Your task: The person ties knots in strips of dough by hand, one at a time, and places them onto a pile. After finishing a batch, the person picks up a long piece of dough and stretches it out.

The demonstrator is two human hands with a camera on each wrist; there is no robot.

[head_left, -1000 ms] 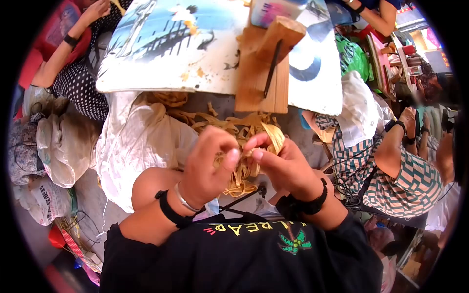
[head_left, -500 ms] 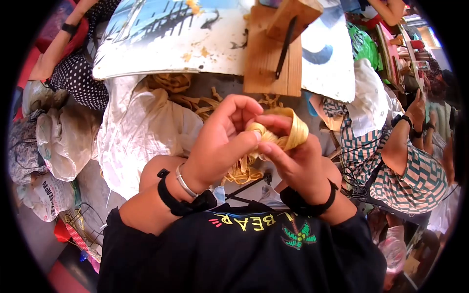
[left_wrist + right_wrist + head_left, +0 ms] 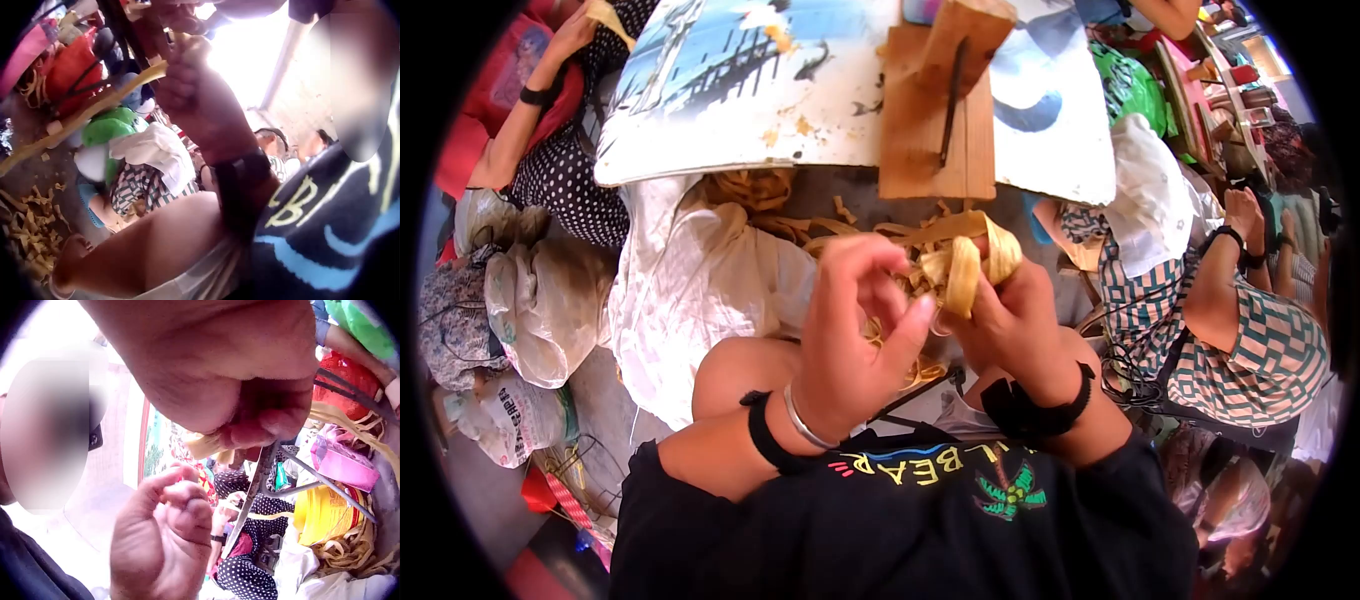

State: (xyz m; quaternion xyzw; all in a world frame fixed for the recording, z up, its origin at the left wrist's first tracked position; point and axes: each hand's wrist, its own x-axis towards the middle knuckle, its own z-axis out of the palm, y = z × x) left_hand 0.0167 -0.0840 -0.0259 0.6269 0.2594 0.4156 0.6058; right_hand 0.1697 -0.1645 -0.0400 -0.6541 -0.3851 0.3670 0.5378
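My right hand [image 3: 1015, 325] grips a folded bundle of flat yellow strip [image 3: 965, 275], with a loop standing up over its thumb side. A folded end of the strip [image 3: 209, 445] pokes out under the right hand in the right wrist view. In the left wrist view a long tail of the strip [image 3: 87, 119] runs from that hand down to the left. My left hand [image 3: 850, 325] is beside the bundle, thumb apart from its loosely bent fingers. The right wrist view shows nothing held in the left hand [image 3: 165, 540].
Ahead is a painted white table [image 3: 700, 140] bearing a wooden block stand [image 3: 940, 120] with a dark metal bar. Below lie loose yellow strips [image 3: 750, 190] and small folded pieces [image 3: 34, 240]. A white cloth [image 3: 670, 300] lies left; a person in patterned shorts [image 3: 1250, 340] sits right.
Half a second ago my left thumb was pressed at the bundle; now the left hand has drawn off to the left. The strip's loop has turned over in my right hand.
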